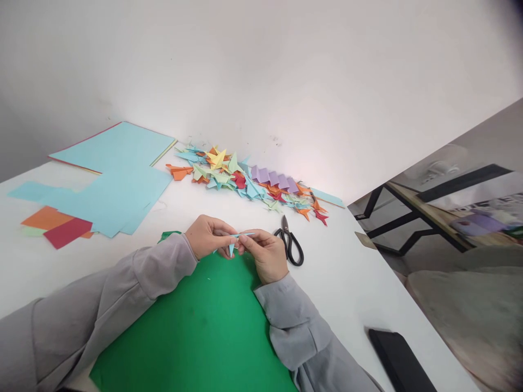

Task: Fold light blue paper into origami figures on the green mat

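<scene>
Left hand [208, 237], right hand [268, 256], close together — fingers [223, 225] bent and pinching, sleeved forearms [122, 286] angled inward

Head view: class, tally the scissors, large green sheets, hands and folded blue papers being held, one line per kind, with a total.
Scissors: 1
Large green sheet: 1
Hands: 2, left hand and right hand
Held folded blue paper: 1
Total: 5

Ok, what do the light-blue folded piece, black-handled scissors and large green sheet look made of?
Light-blue folded piece: likely matte paper, given its crisp folds. Black-handled scissors: blades apparently metal, with a grey sheen; smooth handles, perhaps plastic. Large green sheet: smooth, matte, paper or cloth unclear.
</scene>
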`<state>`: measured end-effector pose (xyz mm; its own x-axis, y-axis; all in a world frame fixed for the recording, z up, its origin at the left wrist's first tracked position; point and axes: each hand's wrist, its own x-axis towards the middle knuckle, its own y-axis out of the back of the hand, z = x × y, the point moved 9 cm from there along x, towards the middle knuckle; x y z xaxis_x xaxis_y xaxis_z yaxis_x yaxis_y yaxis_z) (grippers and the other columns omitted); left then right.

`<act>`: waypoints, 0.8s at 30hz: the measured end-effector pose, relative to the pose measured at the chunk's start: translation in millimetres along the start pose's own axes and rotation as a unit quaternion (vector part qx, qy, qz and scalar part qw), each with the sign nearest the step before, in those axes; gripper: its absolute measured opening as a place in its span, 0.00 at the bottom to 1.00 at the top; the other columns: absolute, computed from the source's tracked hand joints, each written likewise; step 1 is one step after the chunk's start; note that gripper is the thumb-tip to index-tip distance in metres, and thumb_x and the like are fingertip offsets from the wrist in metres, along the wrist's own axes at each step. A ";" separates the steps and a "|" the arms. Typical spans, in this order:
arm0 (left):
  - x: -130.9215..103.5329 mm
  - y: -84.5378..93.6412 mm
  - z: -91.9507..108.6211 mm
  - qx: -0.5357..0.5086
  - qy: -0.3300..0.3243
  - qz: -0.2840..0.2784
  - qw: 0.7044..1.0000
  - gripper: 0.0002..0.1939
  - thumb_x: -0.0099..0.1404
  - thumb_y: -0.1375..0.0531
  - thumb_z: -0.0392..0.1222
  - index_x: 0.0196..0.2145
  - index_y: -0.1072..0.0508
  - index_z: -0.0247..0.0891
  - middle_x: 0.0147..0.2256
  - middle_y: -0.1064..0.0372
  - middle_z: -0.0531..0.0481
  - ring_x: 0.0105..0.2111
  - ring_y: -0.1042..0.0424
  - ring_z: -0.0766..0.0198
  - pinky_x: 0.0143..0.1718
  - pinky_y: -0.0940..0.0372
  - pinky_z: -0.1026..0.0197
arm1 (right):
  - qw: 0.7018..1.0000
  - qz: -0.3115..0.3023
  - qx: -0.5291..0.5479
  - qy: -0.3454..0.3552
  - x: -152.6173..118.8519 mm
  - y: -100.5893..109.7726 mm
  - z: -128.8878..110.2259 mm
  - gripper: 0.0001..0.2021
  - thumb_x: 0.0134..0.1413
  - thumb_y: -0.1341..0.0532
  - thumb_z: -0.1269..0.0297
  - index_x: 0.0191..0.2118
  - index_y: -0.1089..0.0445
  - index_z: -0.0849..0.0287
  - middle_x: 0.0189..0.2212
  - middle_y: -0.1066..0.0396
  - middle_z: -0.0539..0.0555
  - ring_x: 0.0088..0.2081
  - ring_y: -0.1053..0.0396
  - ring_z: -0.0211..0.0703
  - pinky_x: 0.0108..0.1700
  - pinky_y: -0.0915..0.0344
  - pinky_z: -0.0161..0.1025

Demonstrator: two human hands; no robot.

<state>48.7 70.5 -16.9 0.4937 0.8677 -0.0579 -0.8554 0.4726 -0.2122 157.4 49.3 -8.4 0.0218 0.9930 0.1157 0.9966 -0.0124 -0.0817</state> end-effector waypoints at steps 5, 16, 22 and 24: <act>0.0 0.0 -0.9 -0.005 0.008 0.002 1.000 0.15 0.42 0.32 0.40 0.27 0.26 0.27 0.18 0.29 0.48 0.16 0.30 0.63 0.18 0.31 0.61 | 1.000 -0.004 0.011 0.000 -0.6 -1.2 0.9 0.06 0.40 0.33 0.63 0.24 0.27 0.60 0.17 0.29 0.48 0.19 0.34 0.33 0.23 0.35 0.32; -1.1 -5.5 2.4 0.005 0.005 -0.029 1.000 0.15 0.44 0.33 0.45 0.23 0.29 0.29 0.18 0.30 0.50 0.14 0.32 0.67 0.14 0.37 0.67 | 1.000 -0.024 0.008 0.006 -2.0 -6.5 -2.5 0.06 0.41 0.33 0.63 0.23 0.27 0.60 0.18 0.28 0.49 0.19 0.34 0.34 0.23 0.35 0.33; -0.6 -7.9 4.3 0.011 -0.019 -0.051 0.998 0.17 0.47 0.35 0.49 0.24 0.30 0.30 0.19 0.30 0.49 0.14 0.32 0.68 0.14 0.37 0.67 | 0.999 -0.041 0.019 0.009 -2.6 -7.1 0.2 0.06 0.43 0.34 0.64 0.24 0.27 0.60 0.18 0.28 0.49 0.19 0.34 0.34 0.23 0.36 0.33; -0.6 -8.7 5.0 0.015 -0.023 -0.058 0.998 0.18 0.47 0.35 0.50 0.24 0.30 0.29 0.20 0.30 0.49 0.14 0.32 0.68 0.14 0.37 0.67 | 0.999 -0.043 0.022 0.009 -2.6 -7.1 0.5 0.05 0.43 0.34 0.64 0.24 0.27 0.60 0.18 0.28 0.49 0.19 0.34 0.34 0.23 0.36 0.33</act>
<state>55.1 66.7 -10.0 0.5830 0.8124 0.0095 -0.7973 0.5743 -0.1857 150.2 46.9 -8.6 -0.0616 0.9880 0.1418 0.9904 0.0781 -0.1137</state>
